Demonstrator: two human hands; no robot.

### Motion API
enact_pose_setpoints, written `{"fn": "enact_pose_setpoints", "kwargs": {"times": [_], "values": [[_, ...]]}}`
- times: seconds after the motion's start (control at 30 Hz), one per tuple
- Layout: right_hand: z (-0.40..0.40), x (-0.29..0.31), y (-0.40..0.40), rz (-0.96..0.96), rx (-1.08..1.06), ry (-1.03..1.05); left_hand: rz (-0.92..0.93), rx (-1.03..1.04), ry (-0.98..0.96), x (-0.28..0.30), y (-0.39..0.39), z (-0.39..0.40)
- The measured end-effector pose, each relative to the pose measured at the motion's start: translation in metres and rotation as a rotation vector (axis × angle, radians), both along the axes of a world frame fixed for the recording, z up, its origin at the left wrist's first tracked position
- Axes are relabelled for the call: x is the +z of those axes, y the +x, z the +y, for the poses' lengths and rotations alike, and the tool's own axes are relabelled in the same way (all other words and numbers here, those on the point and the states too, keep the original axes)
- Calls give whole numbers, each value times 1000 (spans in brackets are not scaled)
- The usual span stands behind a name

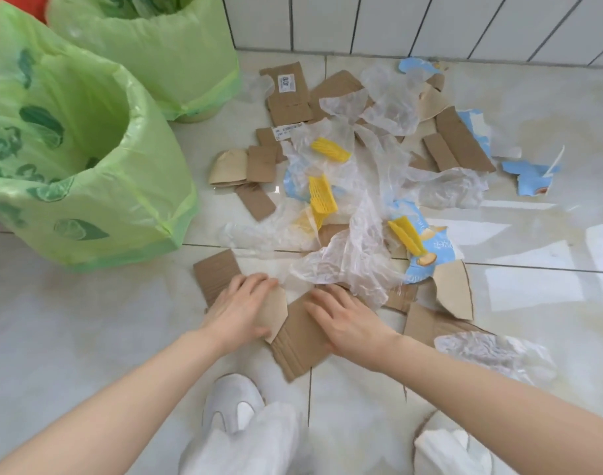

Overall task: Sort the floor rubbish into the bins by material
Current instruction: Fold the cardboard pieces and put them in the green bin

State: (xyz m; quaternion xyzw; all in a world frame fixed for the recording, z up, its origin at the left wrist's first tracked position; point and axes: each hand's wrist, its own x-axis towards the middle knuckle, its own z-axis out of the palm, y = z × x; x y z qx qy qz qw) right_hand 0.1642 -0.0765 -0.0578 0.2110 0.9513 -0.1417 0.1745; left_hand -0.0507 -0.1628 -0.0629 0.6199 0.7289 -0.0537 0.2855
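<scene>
Two bins lined with green bags stand at the left of the tiled floor [87,337]: the near bin [87,173] and the far bin [156,46], which sits against the white tiled wall [396,22]. Scattered over the floor toward that wall lies the rubbish: brown cardboard pieces [288,94], crumpled clear plastic film [348,265], yellow foam netting [322,195] and torn blue wrapper scraps [529,176].

Close to the person's feet, the left hand [240,308] lies on a pale tan paper scrap [274,311], fingers bent over its upper edge and the thumb along its lower side; whether it truly grips it I cannot tell. The right hand [344,318] lies flat with fingers stretched out, pressing on a corrugated cardboard sheet [301,341] just beside that scrap. Another cardboard piece [216,272] shows above the left hand. A white shoe [233,402] and pale trouser legs [259,440] fill the bottom edge.
</scene>
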Motion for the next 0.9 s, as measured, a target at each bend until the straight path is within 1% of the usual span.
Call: {"fn": "enact_pose_setpoints", "kwargs": {"times": [0.07, 0.2, 0.27, 0.43, 0.6, 0.7, 0.8, 0.9], "values": [[10, 0, -4, -57, 25, -38, 8, -11, -20, -3, 1, 8], [20, -6, -7, -80, 26, 4, 33, -39, -53, -6, -4, 23], [21, -14, -8, -32, -8, -1, 3, -36, -51, -6, -5, 30], [20, -19, -17, -13, -20, 32, -111, -26, -107, -6, -4, 44], [25, -14, -19, -109, -21, 4, -180, -25, -207, 1, -1, 59], [24, -4, -15, -106, -22, 13, -213, -17, -233, 14, -4, 71], [23, 12, -10, -86, -68, -64, -260, 54, -218, 32, -15, 72], [24, 27, -7, -61, -183, -157, -318, 199, -147, 45, -27, 63]]}}
